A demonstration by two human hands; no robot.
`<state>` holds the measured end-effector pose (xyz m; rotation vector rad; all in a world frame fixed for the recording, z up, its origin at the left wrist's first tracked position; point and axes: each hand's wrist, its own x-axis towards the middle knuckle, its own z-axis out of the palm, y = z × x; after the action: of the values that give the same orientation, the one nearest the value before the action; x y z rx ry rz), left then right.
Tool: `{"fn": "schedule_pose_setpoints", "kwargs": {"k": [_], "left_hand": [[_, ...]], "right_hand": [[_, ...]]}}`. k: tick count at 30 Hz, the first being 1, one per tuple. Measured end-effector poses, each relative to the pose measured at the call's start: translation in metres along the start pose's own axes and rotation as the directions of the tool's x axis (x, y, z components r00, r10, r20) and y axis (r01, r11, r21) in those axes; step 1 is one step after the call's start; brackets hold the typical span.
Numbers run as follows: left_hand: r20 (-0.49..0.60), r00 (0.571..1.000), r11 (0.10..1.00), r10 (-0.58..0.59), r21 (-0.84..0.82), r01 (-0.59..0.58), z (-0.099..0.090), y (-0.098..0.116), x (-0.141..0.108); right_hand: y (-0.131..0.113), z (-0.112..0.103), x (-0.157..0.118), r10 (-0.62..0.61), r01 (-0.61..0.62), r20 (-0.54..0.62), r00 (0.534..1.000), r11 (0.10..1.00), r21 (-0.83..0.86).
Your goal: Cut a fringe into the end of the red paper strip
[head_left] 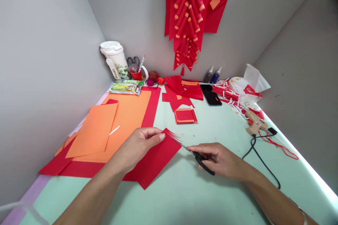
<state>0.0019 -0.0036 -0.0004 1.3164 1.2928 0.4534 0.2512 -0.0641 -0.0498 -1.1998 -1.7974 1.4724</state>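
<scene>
A sheet of red paper (157, 161) is pinched at its upper corner between the thumb and fingers of my left hand (144, 142). Fine parallel cuts make a fringe (173, 135) along its upper right edge. My right hand (215, 158) grips black-handled scissors (201, 161), whose blades meet the red paper at the fringed edge. The sheet is held tilted above the pale green table top, and its lower left part overlaps larger red paper beneath.
Orange sheets (92, 130) lie over red paper at left. Behind are a white cup (113, 58), a snack packet (125, 87), a phone (211, 95) and folded red paper (185, 116). A glue gun (255, 123) with a cord sits at right. Paper firecrackers (187, 7) hang on the wall.
</scene>
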Motion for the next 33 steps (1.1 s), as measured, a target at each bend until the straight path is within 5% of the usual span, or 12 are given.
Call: {"fn": "schedule_pose_setpoints", "kwargs": {"k": [33], "left_hand": [[0.073, 0.997, 1.0, -0.008, -0.026, 0.01, 0.0018, -0.0063, 0.0029]], "right_hand": [[0.004, 0.0, -0.0014, -0.013, 0.012, 0.02, 1.0, 0.999, 0.03]]}}
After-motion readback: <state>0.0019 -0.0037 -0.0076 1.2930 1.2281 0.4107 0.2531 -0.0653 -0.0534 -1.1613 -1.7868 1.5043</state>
